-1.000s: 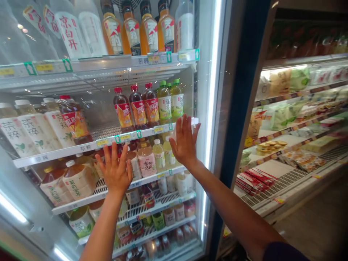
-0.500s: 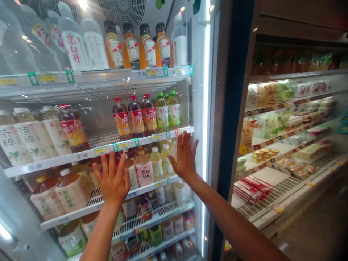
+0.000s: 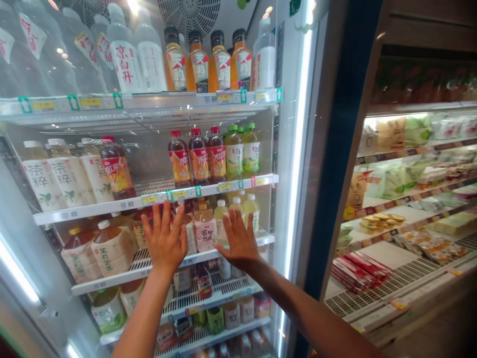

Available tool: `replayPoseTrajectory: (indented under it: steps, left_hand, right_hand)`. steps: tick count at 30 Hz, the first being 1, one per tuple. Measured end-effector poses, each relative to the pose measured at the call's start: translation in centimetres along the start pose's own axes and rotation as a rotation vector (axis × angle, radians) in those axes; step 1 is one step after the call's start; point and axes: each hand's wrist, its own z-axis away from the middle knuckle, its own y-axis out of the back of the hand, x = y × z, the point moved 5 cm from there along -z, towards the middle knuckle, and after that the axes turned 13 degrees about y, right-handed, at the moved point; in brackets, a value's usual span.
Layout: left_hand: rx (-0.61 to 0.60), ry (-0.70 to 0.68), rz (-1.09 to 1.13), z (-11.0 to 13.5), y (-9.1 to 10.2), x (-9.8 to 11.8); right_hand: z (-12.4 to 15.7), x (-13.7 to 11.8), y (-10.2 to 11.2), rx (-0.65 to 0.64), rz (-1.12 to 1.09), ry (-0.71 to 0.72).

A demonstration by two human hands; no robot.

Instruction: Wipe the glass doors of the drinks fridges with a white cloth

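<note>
Both hands are raised before a drinks fridge, palms toward the shelves. My left hand (image 3: 166,241) has its fingers spread and holds nothing; its fingertips overlap the lower edge of the middle shelf (image 3: 122,205). To its right, my right hand (image 3: 237,238) is open and bare too, in front of small yellow-green bottles (image 3: 251,211). Between the hands shows a pink-labelled bottle (image 3: 205,229). Above stand red-capped tea bottles (image 3: 200,161) and green-capped bottles (image 3: 251,151). Whether either hand touches glass cannot be made out.
Large white-labelled tea bottles (image 3: 42,176) fill the shelf's left side. Clear water bottles (image 3: 124,59) and orange black-capped bottles (image 3: 219,64) line the top shelf. A dark blue upright (image 3: 345,124) divides this fridge from an open chiller, where red packets (image 3: 359,271) lie.
My right hand has moved left and down, closer to my left hand. The fridge has shifted rightward in view, showing more of its left side. Both hands stay open.
</note>
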Motion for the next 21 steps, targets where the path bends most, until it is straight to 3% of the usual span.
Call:
replayPoseTrajectory:
  steps: [3, 6, 8, 14, 16, 19, 21]
  left_hand:
    - [-0.009, -0.002, -0.01, 0.0, 0.0, 0.0]
    - [-0.003, -0.004, -0.024, 0.0, 0.0, 0.1]
    - [-0.001, -0.006, -0.033, 0.0, 0.1, 0.1]
    - [-0.005, -0.008, -0.029, 0.0, 0.1, 0.2]
    - [-0.006, -0.007, -0.033, 0.0, 0.1, 0.2]
    - [0.005, -0.008, -0.042, 0.1, 0.1, 0.2]
    - [0.004, -0.003, -0.039, 0.1, 0.1, 0.2]
  right_hand:
    - [-2.1, -0.8, 0.2, -0.015, -0.023, 0.08]
    - [-6.4, 1.0, 1.0, -0.028, 0.011, 0.003]
    - [-7.4, 1.0, 1.1, -0.031, 0.018, -0.034]
    - [-2.5, -5.0, -0.6, -0.041, -0.072, 0.343]
    - [-4.0, -4.2, -0.3, -0.04, -0.08, 0.35]
    - [-8.5, -1.2, 0.9, -0.021, -0.07, 0.209]
    - [-9.7, -0.5, 1.2, -0.026, -0.094, 0.152]
